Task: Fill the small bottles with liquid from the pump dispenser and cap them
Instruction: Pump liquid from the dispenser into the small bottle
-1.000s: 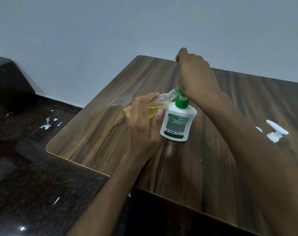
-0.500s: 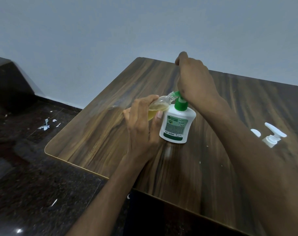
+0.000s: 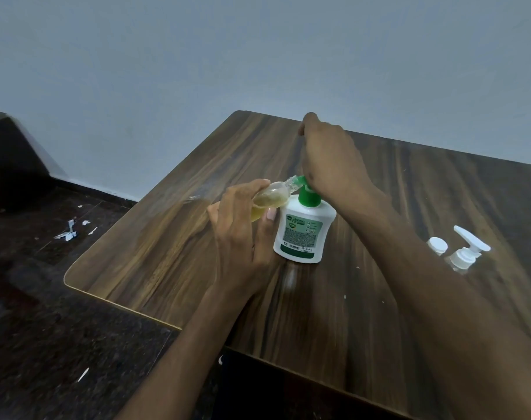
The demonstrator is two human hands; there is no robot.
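Note:
A white pump dispenser (image 3: 303,230) with a green pump head stands on the wooden table (image 3: 155,250). My right hand (image 3: 333,159) lies over the green pump head and presses on it; its fingers are hidden from view. My left hand (image 3: 240,237) grips a small clear bottle (image 3: 271,200) that holds yellowish liquid. The bottle is tilted, with its open neck at the green nozzle.
At the right of the table stand a clear bottle with a white pump top (image 3: 467,253) and a white cap (image 3: 437,245) beside it. The table's front-left edge drops to a dark floor with paper scraps (image 3: 67,233). A pale wall runs behind.
The view has shifted slightly, so more of the white pump top and cap at the right shows. Both hands stay at the dispenser and the small bottle.

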